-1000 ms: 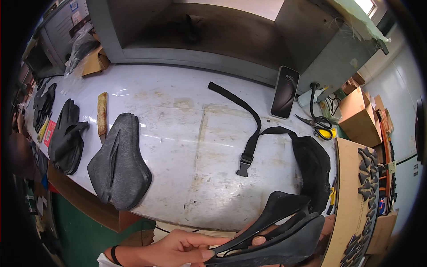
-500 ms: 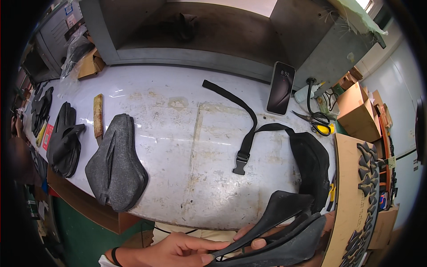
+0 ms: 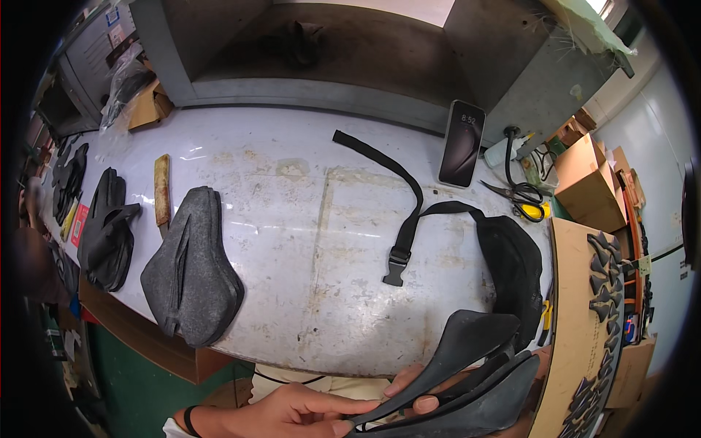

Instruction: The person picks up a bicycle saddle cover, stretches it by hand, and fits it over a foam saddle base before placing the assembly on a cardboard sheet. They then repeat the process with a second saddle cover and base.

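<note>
A brown cardboard box (image 3: 588, 175) sits at the far right of the bench (image 3: 292, 219), behind the scissors (image 3: 520, 196) with black and yellow handles. Another cardboard box (image 3: 150, 106) stands at the far left corner, with a clear plastic bag (image 3: 124, 80) against it. A small red label (image 3: 79, 225) lies near the left edge beside a pile of black pieces (image 3: 108, 230). A dark phone (image 3: 461, 143) leans upright against the grey back wall.

At the lower edge, over the front of the bench, the left hand (image 3: 292, 412) holds a stack of black curved flat pieces (image 3: 467, 387); its grip is narrow, thumb and fingertips pinched on the pointed near end of the stack. The right hand (image 3: 416, 390) is mostly hidden beneath the pieces; a few fingertips curl over their edge, closed on the stack.

A black waist bag (image 3: 511, 270) with a buckled strap (image 3: 405, 219) lies just behind the stack. A grey felt stack (image 3: 191, 266) rests well apart to the left, by a wooden stick (image 3: 161, 188).
</note>
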The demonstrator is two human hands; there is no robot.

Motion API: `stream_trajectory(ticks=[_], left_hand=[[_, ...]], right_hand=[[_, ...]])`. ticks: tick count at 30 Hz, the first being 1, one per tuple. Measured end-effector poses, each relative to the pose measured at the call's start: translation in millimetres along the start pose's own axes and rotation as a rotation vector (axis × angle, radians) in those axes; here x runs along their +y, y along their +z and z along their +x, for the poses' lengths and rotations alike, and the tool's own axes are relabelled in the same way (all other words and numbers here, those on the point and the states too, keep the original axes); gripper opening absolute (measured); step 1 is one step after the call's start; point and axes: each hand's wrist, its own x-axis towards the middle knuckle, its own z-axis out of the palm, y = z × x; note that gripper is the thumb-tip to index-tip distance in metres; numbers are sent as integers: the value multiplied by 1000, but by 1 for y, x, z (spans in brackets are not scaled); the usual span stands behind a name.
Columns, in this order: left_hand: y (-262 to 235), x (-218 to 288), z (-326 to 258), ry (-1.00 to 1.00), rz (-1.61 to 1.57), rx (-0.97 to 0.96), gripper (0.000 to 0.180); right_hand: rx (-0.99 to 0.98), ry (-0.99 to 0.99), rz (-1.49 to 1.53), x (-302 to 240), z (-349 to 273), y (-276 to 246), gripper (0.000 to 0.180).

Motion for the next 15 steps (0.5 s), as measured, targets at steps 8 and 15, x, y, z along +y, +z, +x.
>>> stream_trajectory(ticks=[8, 15], left_hand=[[4, 7, 6, 12, 87, 4, 39], [6, -1, 6, 221, 269, -15, 41]], right_hand=[[676, -140, -164, 5, -9, 65, 35], [364, -574, 199, 29, 6, 47, 42]])
